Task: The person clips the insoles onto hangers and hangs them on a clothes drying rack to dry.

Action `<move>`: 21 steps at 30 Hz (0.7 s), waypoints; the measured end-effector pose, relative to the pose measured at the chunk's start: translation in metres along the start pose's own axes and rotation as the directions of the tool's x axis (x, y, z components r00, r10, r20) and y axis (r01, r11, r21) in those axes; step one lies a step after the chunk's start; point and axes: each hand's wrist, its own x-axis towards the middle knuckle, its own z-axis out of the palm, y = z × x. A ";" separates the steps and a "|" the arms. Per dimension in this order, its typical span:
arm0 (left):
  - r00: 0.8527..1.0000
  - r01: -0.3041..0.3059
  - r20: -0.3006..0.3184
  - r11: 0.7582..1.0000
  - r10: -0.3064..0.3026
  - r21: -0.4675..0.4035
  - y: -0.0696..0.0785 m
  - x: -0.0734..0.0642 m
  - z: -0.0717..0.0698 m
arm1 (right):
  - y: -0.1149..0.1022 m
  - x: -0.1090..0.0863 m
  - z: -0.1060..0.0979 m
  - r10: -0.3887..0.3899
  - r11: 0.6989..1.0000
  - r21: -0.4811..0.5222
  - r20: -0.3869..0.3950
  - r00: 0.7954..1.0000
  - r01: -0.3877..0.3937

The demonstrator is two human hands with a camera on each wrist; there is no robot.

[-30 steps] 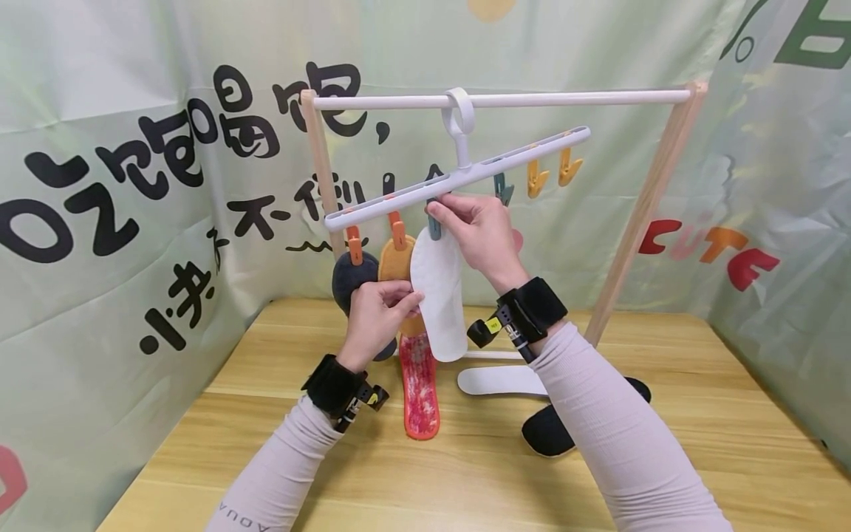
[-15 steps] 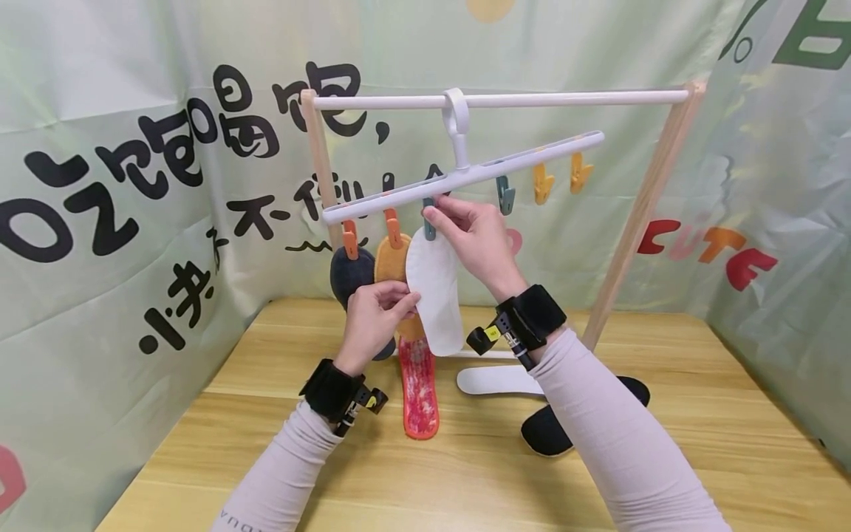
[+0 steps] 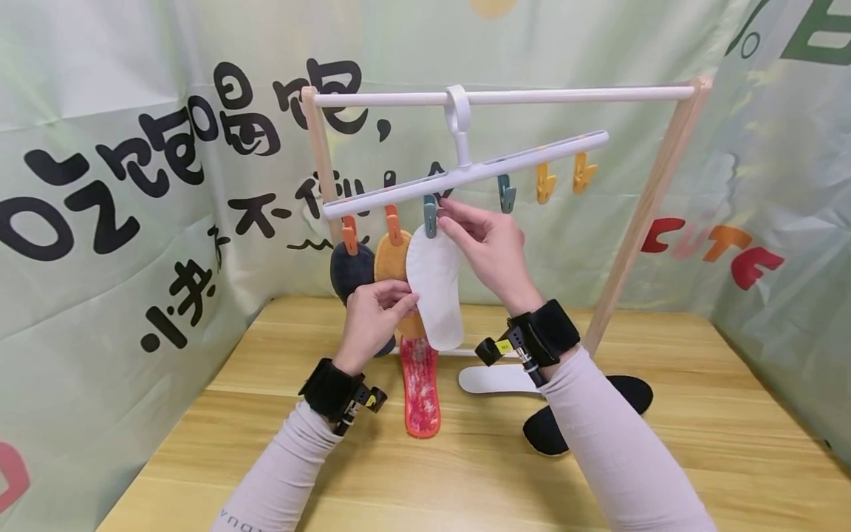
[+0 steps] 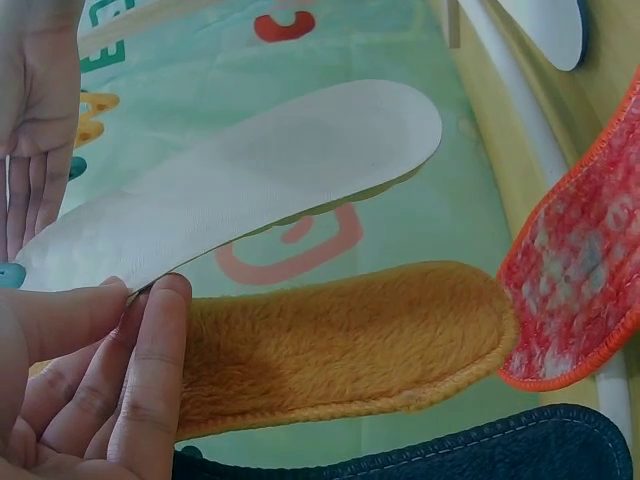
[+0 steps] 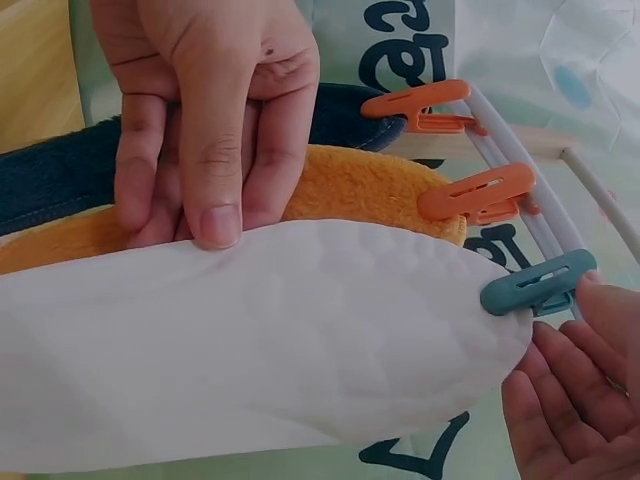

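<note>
A white insole (image 3: 435, 295) hangs from a teal clip (image 3: 430, 216) on the hanger (image 3: 465, 174). My left hand (image 3: 375, 319) pinches its left edge between thumb and fingers, as the left wrist view also shows. My right hand (image 3: 492, 247) is at the teal clip, fingers spread and relaxed; in the right wrist view its thumb (image 5: 612, 312) is at the clip's end, contact unclear. Left of the white insole hang an orange fuzzy insole (image 4: 350, 345) and a dark blue insole (image 3: 351, 272), each on an orange clip (image 5: 480, 192).
A rack (image 3: 572, 95) carries the tilted hanger. Right of centre hang another teal clip (image 3: 507, 193) and two yellow clips (image 3: 545, 183). On the table (image 3: 479, 473) lie a red insole (image 3: 420, 391), a white insole (image 3: 499, 379) and black insoles (image 3: 545, 432), partly behind my right arm.
My right hand has loosened from the teal clip and drawn slightly right and down. The hanger's right end has swung a little outward. My left hand keeps its pinch on the white insole.
</note>
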 end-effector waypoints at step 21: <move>0.999 0.002 0.039 1.000 -0.002 -0.003 -0.007 -0.006 -0.004 | 0.018 -0.046 -0.006 0.071 0.987 0.143 -0.024 0.997 -0.067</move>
